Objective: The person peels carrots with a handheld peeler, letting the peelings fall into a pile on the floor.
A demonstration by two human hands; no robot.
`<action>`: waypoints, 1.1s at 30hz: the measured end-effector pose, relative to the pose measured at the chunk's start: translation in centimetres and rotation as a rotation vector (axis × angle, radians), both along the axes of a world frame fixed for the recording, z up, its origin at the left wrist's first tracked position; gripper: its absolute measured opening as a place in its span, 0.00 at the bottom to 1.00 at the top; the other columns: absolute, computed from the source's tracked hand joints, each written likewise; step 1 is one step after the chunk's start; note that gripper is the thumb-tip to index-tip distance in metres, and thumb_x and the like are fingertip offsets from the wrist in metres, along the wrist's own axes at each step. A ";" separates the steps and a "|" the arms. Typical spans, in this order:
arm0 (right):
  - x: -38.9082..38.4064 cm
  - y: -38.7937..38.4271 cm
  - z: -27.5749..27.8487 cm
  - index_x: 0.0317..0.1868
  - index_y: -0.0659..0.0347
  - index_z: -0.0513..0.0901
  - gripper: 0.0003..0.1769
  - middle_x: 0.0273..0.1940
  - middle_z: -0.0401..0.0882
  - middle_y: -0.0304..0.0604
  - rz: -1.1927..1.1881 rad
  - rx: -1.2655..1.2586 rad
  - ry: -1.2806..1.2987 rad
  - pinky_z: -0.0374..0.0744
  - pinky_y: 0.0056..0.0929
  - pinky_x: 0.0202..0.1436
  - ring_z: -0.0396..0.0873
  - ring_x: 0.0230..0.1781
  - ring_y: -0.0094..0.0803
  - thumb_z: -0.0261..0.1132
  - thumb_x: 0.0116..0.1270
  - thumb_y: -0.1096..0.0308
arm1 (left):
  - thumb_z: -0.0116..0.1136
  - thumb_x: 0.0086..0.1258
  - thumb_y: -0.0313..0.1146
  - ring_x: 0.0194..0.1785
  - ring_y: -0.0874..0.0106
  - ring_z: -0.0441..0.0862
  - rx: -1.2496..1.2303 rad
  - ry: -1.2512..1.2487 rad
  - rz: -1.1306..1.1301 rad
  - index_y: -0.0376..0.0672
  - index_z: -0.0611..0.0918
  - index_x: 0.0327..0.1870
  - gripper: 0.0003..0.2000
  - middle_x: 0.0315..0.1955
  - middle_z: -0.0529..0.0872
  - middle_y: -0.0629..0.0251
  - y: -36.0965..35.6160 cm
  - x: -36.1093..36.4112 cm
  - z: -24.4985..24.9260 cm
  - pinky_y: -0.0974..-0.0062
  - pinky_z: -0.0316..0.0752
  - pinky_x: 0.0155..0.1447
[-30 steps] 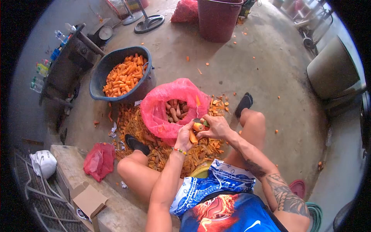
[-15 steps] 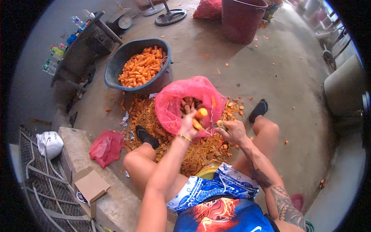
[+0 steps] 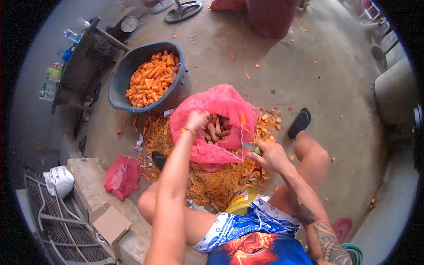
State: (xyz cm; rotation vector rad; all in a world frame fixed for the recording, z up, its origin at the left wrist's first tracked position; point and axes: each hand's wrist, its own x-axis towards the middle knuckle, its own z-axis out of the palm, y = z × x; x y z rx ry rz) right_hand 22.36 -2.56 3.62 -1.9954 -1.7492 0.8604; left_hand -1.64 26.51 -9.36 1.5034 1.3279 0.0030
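My left hand (image 3: 197, 120) is over the left side of the opening of a pink mesh sack (image 3: 190, 148). Its fingers look bent but are blurred, and I cannot make out anything in them. Unpeeled carrots (image 3: 214, 129) lie inside the sack, just right of that hand. At the sack's right edge, my right hand (image 3: 271, 157) is closed around a small knife (image 3: 250, 146), its grey blade pointing left and a bit of green showing at the grip. A strip of orange peel (image 3: 243, 118) clings to the sack's right side.
A dark blue tub (image 3: 115, 90) of peeled carrots (image 3: 152, 79) stands beyond the sack, to the left. Peelings (image 3: 212, 187) cover the floor around the sack. A yellow container (image 3: 242, 201) is between my legs. A maroon bin (image 3: 270, 17) stands at the back.
My left hand has moved up and left, and the peeled carrots it held no longer show in it. My right hand keeps the knife, slightly lower and further right.
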 end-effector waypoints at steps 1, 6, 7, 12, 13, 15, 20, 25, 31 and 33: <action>-0.1 0.2 -0.1 0.41 0.62 0.82 0.30 0.30 0.84 0.57 0.010 -0.027 -0.006 0.79 0.54 0.40 0.84 0.36 0.59 0.65 0.68 0.37 | 0.51 0.76 0.41 0.48 0.51 0.89 0.170 0.137 -0.079 0.34 0.86 0.44 0.17 0.41 0.89 0.42 -1.4 0.2 -4.9 0.53 0.83 0.49; -0.5 0.4 -1.5 0.37 0.64 0.81 0.36 0.30 0.84 0.62 0.040 -0.098 -0.034 0.81 0.56 0.42 0.85 0.36 0.61 0.60 0.70 0.31 | 0.42 0.79 0.49 0.60 0.37 0.80 0.607 0.231 0.170 0.32 0.69 0.68 0.29 0.54 0.84 0.33 -9.0 2.1 -14.6 0.49 0.73 0.67; -0.5 0.6 -1.3 0.38 0.64 0.81 0.36 0.29 0.84 0.63 0.066 -0.147 -0.057 0.81 0.56 0.42 0.85 0.35 0.61 0.58 0.71 0.32 | 0.46 0.79 0.51 0.58 0.35 0.81 0.843 0.216 0.241 0.33 0.56 0.79 0.37 0.51 0.86 0.34 -10.4 2.5 -16.3 0.49 0.73 0.66; -1.2 0.4 -1.6 0.48 0.62 0.80 0.31 0.31 0.85 0.60 0.074 -0.197 -0.050 0.79 0.56 0.41 0.84 0.36 0.60 0.57 0.75 0.37 | 0.59 0.71 0.49 0.48 0.45 0.86 0.334 0.384 -0.003 0.30 0.72 0.66 0.32 0.42 0.88 0.43 -7.4 -0.8 -23.1 0.53 0.79 0.56; -1.3 0.3 -2.1 0.49 0.61 0.80 0.30 0.31 0.85 0.60 0.071 -0.183 -0.044 0.79 0.57 0.41 0.84 0.36 0.60 0.57 0.75 0.38 | 0.63 0.67 0.48 0.49 0.45 0.86 0.159 0.274 0.144 0.31 0.78 0.59 0.29 0.43 0.88 0.42 -7.4 0.3 -17.7 0.55 0.79 0.56; -1.2 0.3 -2.7 0.52 0.61 0.79 0.28 0.31 0.85 0.60 0.084 -0.152 -0.053 0.79 0.57 0.41 0.84 0.36 0.60 0.57 0.76 0.40 | 0.65 0.65 0.44 0.36 0.62 0.85 -0.161 -0.118 0.396 0.34 0.85 0.49 0.21 0.32 0.87 0.56 -7.6 0.8 -13.3 0.64 0.80 0.42; -1.0 0.7 -2.5 0.56 0.58 0.79 0.24 0.31 0.84 0.59 0.055 -0.127 -0.057 0.79 0.57 0.42 0.84 0.37 0.60 0.58 0.77 0.45 | 0.63 0.67 0.34 0.28 0.78 0.76 -0.284 -0.679 0.606 0.38 0.85 0.50 0.13 0.27 0.80 0.73 -11.4 1.8 -3.3 0.76 0.75 0.33; -0.9 0.7 -2.1 0.47 0.60 0.80 0.22 0.33 0.84 0.63 -0.076 0.080 0.015 0.79 0.58 0.43 0.84 0.39 0.63 0.61 0.76 0.46 | 0.62 0.73 0.30 0.31 0.79 0.78 -0.058 -0.962 0.603 0.39 0.81 0.55 0.13 0.34 0.83 0.71 -14.0 0.6 4.5 0.76 0.77 0.35; -1.5 0.8 -2.4 0.49 0.62 0.80 0.26 0.34 0.85 0.60 -0.046 0.135 0.149 0.80 0.54 0.44 0.85 0.38 0.60 0.61 0.75 0.44 | 0.61 0.78 0.34 0.41 0.78 0.84 -0.041 -0.935 0.491 0.37 0.80 0.61 0.16 0.41 0.87 0.67 -16.7 -0.5 10.4 0.77 0.80 0.46; -1.4 0.4 -2.4 0.50 0.62 0.80 0.28 0.34 0.85 0.58 -0.059 0.158 0.262 0.80 0.51 0.44 0.85 0.38 0.57 0.63 0.73 0.41 | 0.64 0.76 0.32 0.46 0.77 0.84 0.046 -0.821 0.304 0.36 0.80 0.62 0.18 0.45 0.88 0.65 -18.0 -0.5 11.6 0.77 0.80 0.50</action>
